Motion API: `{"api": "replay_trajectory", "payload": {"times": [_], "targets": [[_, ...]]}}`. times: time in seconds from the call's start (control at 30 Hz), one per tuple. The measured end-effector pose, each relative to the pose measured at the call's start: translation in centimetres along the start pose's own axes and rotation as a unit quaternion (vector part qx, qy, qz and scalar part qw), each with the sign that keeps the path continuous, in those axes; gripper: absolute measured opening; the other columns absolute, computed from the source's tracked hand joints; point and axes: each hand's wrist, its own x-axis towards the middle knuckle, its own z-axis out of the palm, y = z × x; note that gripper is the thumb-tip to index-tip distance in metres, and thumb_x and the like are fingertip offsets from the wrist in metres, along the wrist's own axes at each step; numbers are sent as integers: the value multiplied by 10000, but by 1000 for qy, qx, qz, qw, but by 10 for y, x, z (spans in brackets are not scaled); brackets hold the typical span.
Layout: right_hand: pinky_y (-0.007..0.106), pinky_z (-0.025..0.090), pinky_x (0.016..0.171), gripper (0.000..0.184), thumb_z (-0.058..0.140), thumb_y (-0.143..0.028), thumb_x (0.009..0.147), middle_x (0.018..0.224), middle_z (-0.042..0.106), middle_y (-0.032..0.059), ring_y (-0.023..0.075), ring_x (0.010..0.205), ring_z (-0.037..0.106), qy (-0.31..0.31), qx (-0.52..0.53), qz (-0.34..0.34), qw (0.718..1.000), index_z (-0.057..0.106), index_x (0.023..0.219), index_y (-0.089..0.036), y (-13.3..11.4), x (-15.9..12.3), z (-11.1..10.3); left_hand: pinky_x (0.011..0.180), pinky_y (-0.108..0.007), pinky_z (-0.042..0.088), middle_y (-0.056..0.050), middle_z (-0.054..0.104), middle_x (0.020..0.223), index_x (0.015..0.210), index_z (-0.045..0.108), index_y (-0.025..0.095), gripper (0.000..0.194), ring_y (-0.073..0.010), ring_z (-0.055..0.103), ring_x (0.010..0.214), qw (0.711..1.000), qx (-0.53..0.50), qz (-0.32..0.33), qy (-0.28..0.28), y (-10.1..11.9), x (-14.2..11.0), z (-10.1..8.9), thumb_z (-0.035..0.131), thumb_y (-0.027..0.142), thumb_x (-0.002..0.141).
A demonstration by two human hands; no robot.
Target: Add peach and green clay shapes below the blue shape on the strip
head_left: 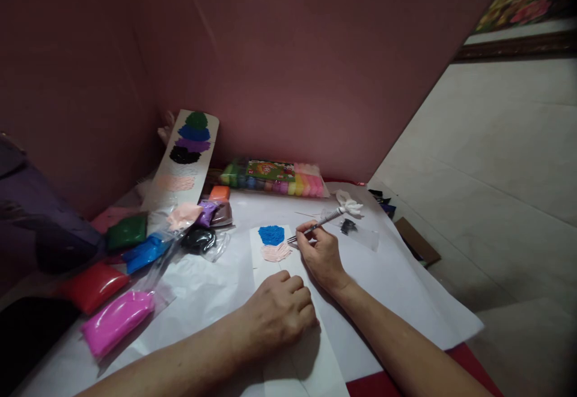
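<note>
My right hand [321,256] is closed round a fork [323,221], its tines at the right edge of a pale peach patch of clay [276,252]. The peach patch is marked with ridges and touches a rough blue clay patch [271,235] above it. Both lie on a white card strip [295,364]. My left hand [282,308] rests on the strip below the patches, its fingers curled under; whether anything is in them is hidden. A twisted white tissue-like piece [349,203] is at the fork's far end.
Several bags of coloured clay, including pink [118,323], red [94,284] and black [199,240], lie to the left. A second card [192,175] with coloured patches leans at the back. A clay pack [274,179] lies along the wall. Small black bits [348,226] lie on clear plastic.
</note>
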Motion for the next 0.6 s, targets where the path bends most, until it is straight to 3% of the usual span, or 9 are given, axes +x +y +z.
{"api": "replay_trajectory", "payload": {"times": [0.23,0.43,0.6], "targets": [[211,453,558,135,487,-217,829,652,621,17,125,551,563,9,-5,17,1000,603,814,-152,2,0,1,544,-301,277,-3,546,628,676,525,158,200,-148,478,638,1000,-6,-1,1,0,-1,1,529,206,870],[208,436,534,145,487,-230,839,623,605,2,113,518,538,-21,15,16,1000,599,794,-151,-2,2,-1,535,-308,282,-5,552,615,666,535,156,203,-150,484,625,1000,-10,-4,21,0,1,2,542,211,861],[214,447,558,129,503,-226,829,637,619,8,125,553,576,1,37,33,999,596,787,-147,-2,3,-1,532,-308,276,1,547,625,670,530,157,206,-148,482,628,1000,-9,-7,10,1,-1,3,536,215,868]]}}
